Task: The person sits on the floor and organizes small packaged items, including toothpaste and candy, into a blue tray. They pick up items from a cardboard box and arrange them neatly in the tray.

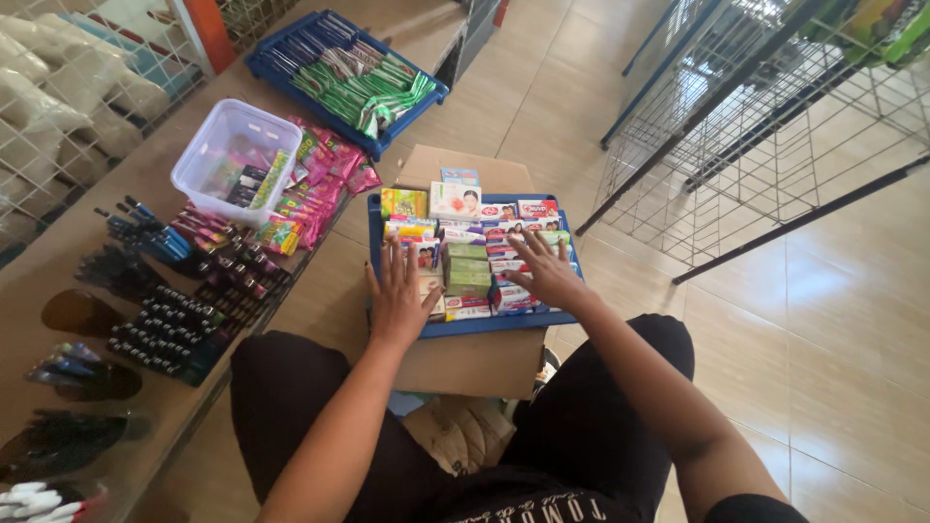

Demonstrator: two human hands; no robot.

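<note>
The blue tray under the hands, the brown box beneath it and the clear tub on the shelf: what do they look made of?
Blue shallow tray: probably moulded plastic, going by its uniform colour and smooth, thin rim. Brown box: matte cardboard with a folded flap. Clear rectangular tub: translucent plastic, its contents showing through. Left hand and right hand rest flat on the small packets in the tray.

Small soap boxes [472,254] packed flat in rows inside blue tray [374,232], atop cardboard box [475,363].
</note>
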